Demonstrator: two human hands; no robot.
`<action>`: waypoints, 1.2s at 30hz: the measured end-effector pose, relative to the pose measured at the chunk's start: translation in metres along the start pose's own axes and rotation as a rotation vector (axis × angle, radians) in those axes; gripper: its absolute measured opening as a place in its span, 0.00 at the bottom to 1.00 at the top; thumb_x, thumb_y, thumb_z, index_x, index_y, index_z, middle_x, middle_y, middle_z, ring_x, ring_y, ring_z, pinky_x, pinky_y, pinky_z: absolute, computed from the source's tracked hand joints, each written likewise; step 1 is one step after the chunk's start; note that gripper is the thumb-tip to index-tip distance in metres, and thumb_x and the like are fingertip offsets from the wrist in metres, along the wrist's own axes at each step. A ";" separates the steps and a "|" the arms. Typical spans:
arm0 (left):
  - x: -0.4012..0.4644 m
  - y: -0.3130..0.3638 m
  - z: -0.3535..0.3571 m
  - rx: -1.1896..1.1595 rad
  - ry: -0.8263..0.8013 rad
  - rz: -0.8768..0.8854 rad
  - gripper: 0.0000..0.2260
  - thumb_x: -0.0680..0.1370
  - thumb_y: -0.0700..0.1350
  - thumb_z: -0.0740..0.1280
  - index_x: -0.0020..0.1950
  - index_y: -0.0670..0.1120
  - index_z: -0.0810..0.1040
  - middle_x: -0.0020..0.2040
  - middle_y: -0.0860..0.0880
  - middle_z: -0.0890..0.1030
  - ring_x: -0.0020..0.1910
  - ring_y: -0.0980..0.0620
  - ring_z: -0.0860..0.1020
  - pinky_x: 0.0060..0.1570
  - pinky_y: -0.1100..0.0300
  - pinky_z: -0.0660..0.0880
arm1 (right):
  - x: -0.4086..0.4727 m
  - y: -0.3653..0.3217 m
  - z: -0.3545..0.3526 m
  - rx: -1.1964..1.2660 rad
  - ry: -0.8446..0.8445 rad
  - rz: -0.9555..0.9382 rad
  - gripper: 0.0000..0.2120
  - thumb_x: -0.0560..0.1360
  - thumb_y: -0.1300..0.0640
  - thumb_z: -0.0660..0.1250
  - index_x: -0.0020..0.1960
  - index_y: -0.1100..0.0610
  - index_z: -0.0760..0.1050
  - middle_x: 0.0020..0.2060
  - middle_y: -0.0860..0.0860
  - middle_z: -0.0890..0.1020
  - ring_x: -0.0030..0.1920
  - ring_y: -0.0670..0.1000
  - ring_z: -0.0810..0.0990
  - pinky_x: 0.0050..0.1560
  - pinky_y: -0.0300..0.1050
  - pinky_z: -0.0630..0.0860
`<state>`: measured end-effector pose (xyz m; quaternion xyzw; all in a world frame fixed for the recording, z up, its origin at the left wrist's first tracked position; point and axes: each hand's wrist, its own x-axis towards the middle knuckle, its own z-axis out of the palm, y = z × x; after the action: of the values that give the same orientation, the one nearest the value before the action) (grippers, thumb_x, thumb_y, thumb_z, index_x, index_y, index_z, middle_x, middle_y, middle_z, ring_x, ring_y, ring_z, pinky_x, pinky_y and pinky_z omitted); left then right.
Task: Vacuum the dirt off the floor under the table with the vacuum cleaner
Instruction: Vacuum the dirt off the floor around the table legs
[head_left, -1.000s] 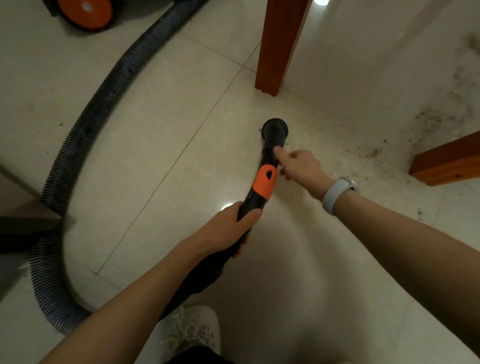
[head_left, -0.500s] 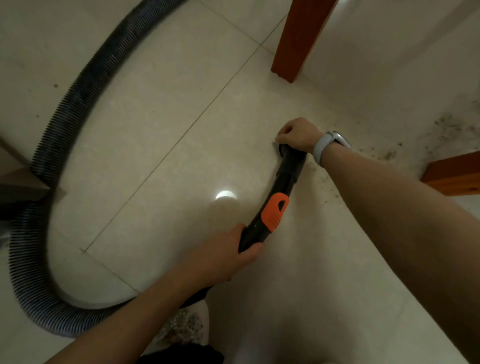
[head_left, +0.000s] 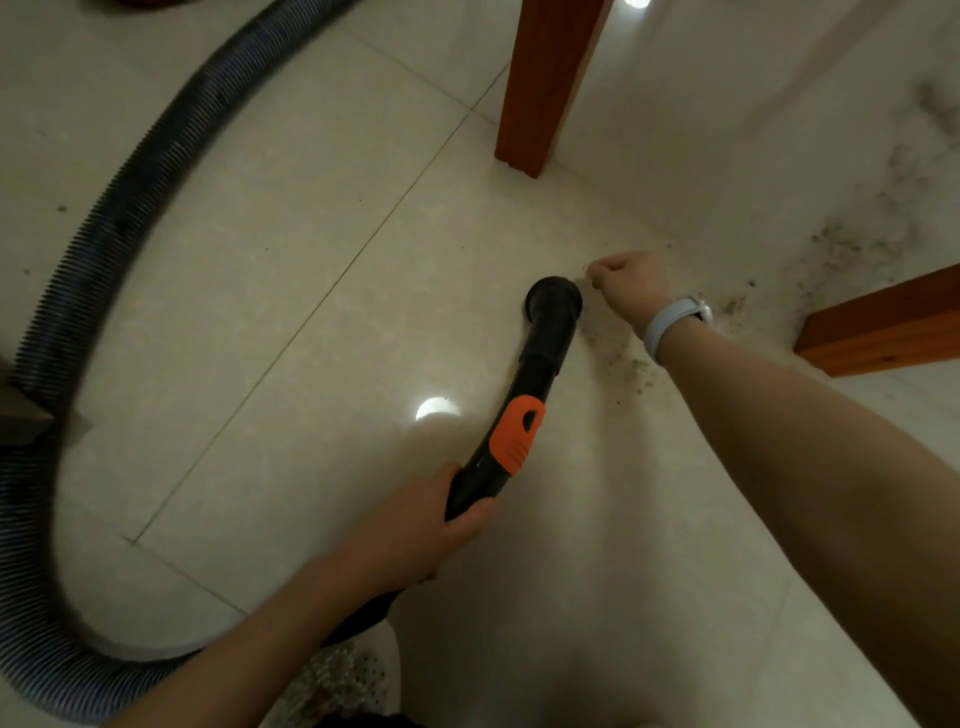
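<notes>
From my head camera, looking down, my left hand (head_left: 415, 525) is wrapped around the black vacuum handle (head_left: 511, 436), just below its orange collar (head_left: 517, 434), and the round nozzle mouth (head_left: 554, 301) points down at the pale floor tiles (head_left: 291, 291); I cannot tell whether it touches the floor or hangs just above it. My right hand (head_left: 631, 283), with a pale wristband (head_left: 670, 325) on it, is curled into a loose fist just beside the nozzle, apart from it; whether anything small is pinched in those fingers I cannot tell, though nothing shows. The ribbed hose (head_left: 93, 249) sweeps in a wide loop along my left side and back toward my feet. The dirt (head_left: 631, 366) is plainly still there: a scatter of dark specks starts just right of the nozzle, under my right wrist, and thickens toward the far right between the upright table leg (head_left: 545, 88) and the second wooden leg (head_left: 883, 332) at the right edge. I judge the job barely started. The tiles to the left of the nozzle look clean apart from a stray speck or two, but the main patch under the table is untouched, so nearly all the sweeping across that dirty stretch is left to do.
</notes>
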<state>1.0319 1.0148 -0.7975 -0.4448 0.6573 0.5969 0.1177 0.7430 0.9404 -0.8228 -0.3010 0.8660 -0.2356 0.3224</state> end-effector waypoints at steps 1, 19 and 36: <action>-0.001 0.000 0.000 -0.025 0.006 0.004 0.06 0.79 0.52 0.63 0.51 0.52 0.70 0.32 0.50 0.74 0.21 0.59 0.71 0.24 0.64 0.71 | -0.001 0.005 0.002 -0.070 -0.039 -0.005 0.14 0.79 0.62 0.61 0.60 0.66 0.77 0.58 0.60 0.80 0.59 0.57 0.77 0.60 0.43 0.70; -0.013 0.006 -0.010 -0.185 0.010 -0.005 0.08 0.79 0.50 0.62 0.48 0.46 0.72 0.30 0.48 0.74 0.23 0.55 0.74 0.25 0.60 0.73 | -0.090 -0.010 0.039 0.555 -0.364 0.362 0.20 0.78 0.43 0.60 0.50 0.61 0.73 0.40 0.56 0.79 0.37 0.54 0.79 0.37 0.45 0.77; -0.027 0.015 -0.076 -0.368 0.219 -0.102 0.17 0.80 0.56 0.58 0.44 0.42 0.72 0.29 0.43 0.76 0.26 0.47 0.75 0.28 0.59 0.73 | -0.081 -0.123 0.102 0.893 -0.389 0.370 0.14 0.82 0.50 0.54 0.57 0.62 0.64 0.33 0.58 0.74 0.31 0.54 0.74 0.32 0.47 0.74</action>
<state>1.0647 0.9576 -0.7491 -0.5535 0.5229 0.6482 -0.0074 0.9095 0.8862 -0.7839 -0.0143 0.6440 -0.4607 0.6106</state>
